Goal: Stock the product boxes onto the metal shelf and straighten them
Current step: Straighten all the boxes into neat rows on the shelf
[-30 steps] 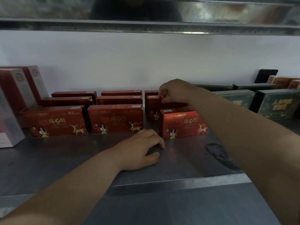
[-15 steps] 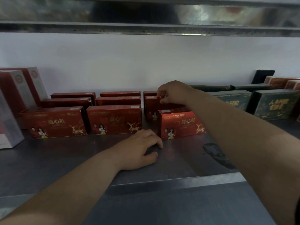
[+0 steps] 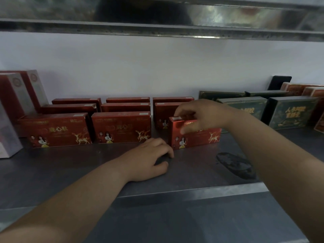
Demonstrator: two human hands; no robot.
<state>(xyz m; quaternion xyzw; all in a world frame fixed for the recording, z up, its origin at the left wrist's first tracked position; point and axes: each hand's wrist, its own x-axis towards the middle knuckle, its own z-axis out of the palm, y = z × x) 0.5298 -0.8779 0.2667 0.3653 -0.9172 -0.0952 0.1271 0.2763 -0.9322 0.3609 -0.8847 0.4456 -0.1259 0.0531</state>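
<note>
Head | right grip [image 3: 201,116] pinching red box [image 3: 199,138], front partly hidden; left grip [image 3: 149,158] loose on shelf [image 3: 70,165]

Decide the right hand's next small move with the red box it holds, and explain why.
Probably swing the box's left end back and slide it rearward. The right hand grips it by its top, and it stands skewed and forward of the middle box beside it, so the front row is not yet in line.
</note>
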